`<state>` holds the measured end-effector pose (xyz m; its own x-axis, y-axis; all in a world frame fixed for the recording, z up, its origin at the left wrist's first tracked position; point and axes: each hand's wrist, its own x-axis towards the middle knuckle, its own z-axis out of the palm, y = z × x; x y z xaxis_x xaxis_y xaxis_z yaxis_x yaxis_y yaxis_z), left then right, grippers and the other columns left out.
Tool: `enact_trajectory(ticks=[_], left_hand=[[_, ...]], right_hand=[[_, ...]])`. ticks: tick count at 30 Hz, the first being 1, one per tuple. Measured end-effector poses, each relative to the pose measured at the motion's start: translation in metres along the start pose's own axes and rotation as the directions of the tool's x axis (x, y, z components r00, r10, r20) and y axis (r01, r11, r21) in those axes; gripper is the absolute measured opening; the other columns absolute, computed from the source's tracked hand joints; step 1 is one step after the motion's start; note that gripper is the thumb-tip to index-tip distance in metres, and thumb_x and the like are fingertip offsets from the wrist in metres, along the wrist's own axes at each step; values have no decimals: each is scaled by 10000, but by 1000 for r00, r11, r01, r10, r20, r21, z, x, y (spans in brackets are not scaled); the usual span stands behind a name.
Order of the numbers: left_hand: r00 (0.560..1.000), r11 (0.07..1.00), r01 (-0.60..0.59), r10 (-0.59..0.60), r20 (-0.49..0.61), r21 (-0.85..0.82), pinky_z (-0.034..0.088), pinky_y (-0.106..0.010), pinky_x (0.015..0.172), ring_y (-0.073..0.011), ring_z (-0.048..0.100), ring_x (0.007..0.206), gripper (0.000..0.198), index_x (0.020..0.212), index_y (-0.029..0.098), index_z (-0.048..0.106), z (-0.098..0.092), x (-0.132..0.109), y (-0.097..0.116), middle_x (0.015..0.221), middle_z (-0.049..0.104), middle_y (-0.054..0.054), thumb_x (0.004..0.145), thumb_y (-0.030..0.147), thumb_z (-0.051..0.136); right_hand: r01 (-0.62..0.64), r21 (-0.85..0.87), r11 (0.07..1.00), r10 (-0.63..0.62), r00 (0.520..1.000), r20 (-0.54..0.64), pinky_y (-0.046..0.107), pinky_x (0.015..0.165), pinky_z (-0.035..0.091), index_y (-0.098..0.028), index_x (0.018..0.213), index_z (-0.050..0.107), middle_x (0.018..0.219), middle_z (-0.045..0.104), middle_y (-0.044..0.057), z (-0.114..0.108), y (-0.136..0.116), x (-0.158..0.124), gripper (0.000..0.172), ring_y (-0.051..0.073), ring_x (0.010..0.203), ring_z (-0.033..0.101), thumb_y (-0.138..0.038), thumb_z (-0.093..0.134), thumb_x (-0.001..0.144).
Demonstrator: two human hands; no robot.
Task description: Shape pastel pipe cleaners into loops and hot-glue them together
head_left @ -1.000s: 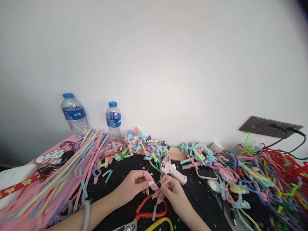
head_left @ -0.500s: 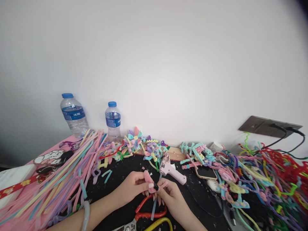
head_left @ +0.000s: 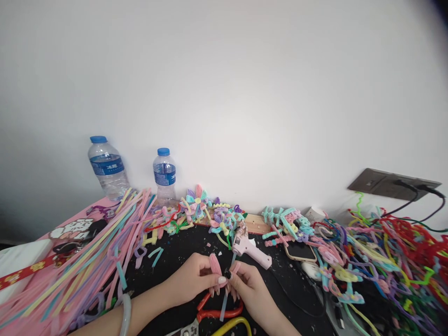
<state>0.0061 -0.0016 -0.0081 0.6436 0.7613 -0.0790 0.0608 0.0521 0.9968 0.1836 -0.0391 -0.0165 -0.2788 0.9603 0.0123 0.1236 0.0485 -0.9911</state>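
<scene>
Both hands meet over the near edge of the black desk (head_left: 182, 252). The left hand (head_left: 194, 280) pinches a folded pink loop (head_left: 214, 264) of pipe cleaner; the right hand (head_left: 247, 284) grips the same piece from the other side, fingertips touching, with a pale blue stem (head_left: 223, 305) hanging below. Red-handled scissors (head_left: 210, 308) lie beneath the hands. A pink glue gun (head_left: 250, 247) lies just behind them. Two bottles (head_left: 107, 168) stand by the wall, left.

hands (head_left: 224, 282) pinching pink pipe cleaner (head_left: 215, 264), glue gun (head_left: 249, 247)
</scene>
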Motion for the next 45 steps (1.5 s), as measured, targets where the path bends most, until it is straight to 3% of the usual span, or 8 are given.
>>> enact_trajectory(ticks=[6, 12, 24, 28, 33, 39, 42, 45], left_hand=[[990, 965, -92, 63, 123, 246, 383, -193, 538, -117, 525, 554, 168, 649, 126, 651, -1, -3, 2, 585, 600, 13, 779, 217, 596], [959, 841, -268, 185, 216, 470, 322, -189, 535, -102, 445, 552, 112, 645, 143, 613, -1, -4, -4, 588, 524, 41, 735, 200, 647], [956, 768, -281, 173, 236, 576, 348, -211, 572, -136, 512, 595, 121, 674, 163, 648, 0, -7, 3, 642, 593, 10, 755, 252, 659], [960, 828, -269, 189, 208, 492, 338, -206, 566, -115, 467, 577, 111, 703, 161, 649, 1, -6, 3, 631, 570, 28, 777, 242, 630], [990, 959, -141, 135, 40, 247, 341, -195, 532, -101, 449, 570, 212, 680, 126, 610, 1, -4, 2, 621, 536, 23, 814, 288, 591], [997, 999, -35, 33, -67, -19, 272, -166, 357, -53, 351, 350, 285, 782, 126, 586, -1, 2, -6, 473, 429, 75, 821, 409, 574], [997, 990, -51, 44, -61, -134, 338, -174, 368, -66, 418, 344, 290, 824, 126, 600, -3, 5, -9, 497, 526, 41, 798, 415, 596], [996, 968, -92, 87, -34, -232, 438, -220, 499, -112, 568, 493, 266, 885, 125, 643, -5, 4, -8, 728, 665, -49, 777, 366, 610]], right_hand=[[51, -138, 989, -41, 996, 76, 211, 508, 301, -148, 608, 544, 567, 448, -46, 1, -8, -2, 371, 97, 544, 384, -400, 523, 880], [54, -245, 968, -47, 998, 37, 213, 502, 266, -158, 562, 484, 552, 382, -67, 3, -8, -4, 306, 92, 542, 331, -265, 565, 836], [13, -165, 986, -10, 1000, 22, 212, 513, 288, -157, 629, 550, 560, 432, -63, 3, -10, -3, 200, 93, 534, 362, -206, 572, 821], [17, -108, 994, -17, 1000, 1, 214, 512, 287, -161, 649, 530, 571, 431, -59, 2, -8, -2, 219, 92, 537, 357, -261, 577, 838], [-16, 113, 993, 25, 997, -75, 184, 430, 252, -188, 711, 458, 522, 425, -83, 3, -7, -1, 275, 68, 447, 338, -403, 579, 833], [-45, 184, 982, 64, 993, -100, 171, 370, 281, -177, 761, 501, 512, 541, -50, 3, -9, 1, 334, 56, 356, 376, -495, 594, 798], [-23, 220, 975, 52, 990, -129, 180, 385, 332, -172, 793, 535, 572, 590, -20, 2, -9, 3, 311, 82, 400, 470, -473, 615, 790], [27, 235, 972, 20, 981, -193, 198, 416, 388, -173, 823, 576, 698, 622, 13, -1, -9, 4, 256, 111, 495, 535, -415, 645, 775]])
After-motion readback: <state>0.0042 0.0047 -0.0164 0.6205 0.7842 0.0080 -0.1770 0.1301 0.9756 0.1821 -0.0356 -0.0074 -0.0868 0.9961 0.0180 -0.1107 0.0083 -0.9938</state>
